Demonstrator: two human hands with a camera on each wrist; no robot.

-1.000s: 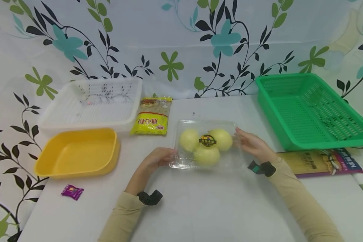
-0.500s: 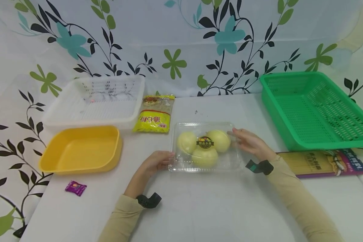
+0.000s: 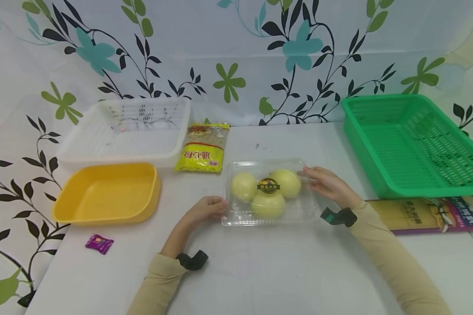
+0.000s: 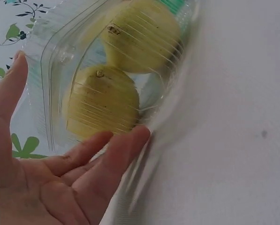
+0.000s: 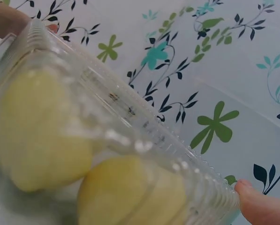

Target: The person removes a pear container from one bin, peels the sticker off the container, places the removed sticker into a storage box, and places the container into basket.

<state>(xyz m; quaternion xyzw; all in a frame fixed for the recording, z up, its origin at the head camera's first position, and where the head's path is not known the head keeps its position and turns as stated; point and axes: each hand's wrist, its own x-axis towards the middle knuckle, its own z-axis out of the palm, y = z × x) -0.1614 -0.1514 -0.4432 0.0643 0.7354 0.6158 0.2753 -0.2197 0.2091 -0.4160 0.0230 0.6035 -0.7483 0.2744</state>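
Observation:
A clear plastic fruit box (image 3: 240,216) with a dark round label on its lid lies in front of me in the head view. Inside are three round yellow-green fruits (image 3: 269,205), likely pears. My left hand (image 3: 205,210) holds its left side; in the left wrist view the thumb (image 4: 15,79) is at the rim and the fingertips (image 4: 142,133) touch low on the wall. The right side is held by my right hand (image 3: 331,186), whose thumb (image 5: 257,206) shows against the rim in the right wrist view. The other right fingers are partly hidden there.
To the left stand a white basket (image 3: 122,153) and a yellow basin (image 3: 106,192), with a small purple packet (image 3: 99,243) before them. A yellow pasta bag (image 3: 202,151) lies behind the box. At right, a green basket (image 3: 378,162) overlaps a long spaghetti pack (image 3: 414,216).
The fruit box and both hands have shifted slightly nearer and to the left over the last second. The head view has turned a little. Since half a second ago, almost nothing differs.

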